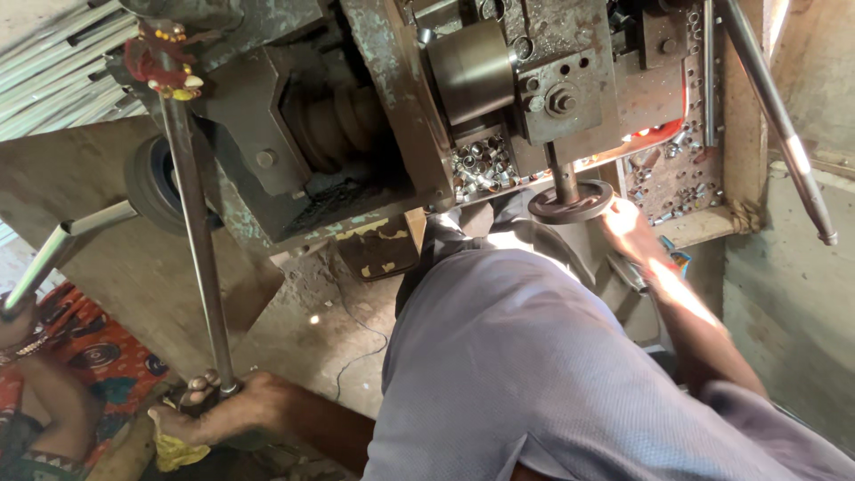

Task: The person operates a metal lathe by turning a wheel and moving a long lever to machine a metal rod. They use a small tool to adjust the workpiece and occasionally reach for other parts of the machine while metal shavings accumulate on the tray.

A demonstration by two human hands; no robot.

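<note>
My left hand (224, 411) is closed around the lower end of a long steel lever bar (198, 240) that runs up to the worn green machine (392, 116). A yellow rag (174, 450) sits under that hand. My right hand (623, 221) reaches up and rests on the rim of a dark round handwheel (570, 203) below the machine's head. A pile of small shiny metal rings (481, 165) lies in a tray just left of the wheel. My grey shirt (525, 374) fills the lower middle.
Another person in orange patterned cloth (62, 374) sits at the lower left, holding a grey metal handle (62, 245). A second long steel bar (779, 116) slants down at the right. Loose metal parts (681, 174) lie on a shelf behind the wheel. Concrete floor (321, 330) lies below.
</note>
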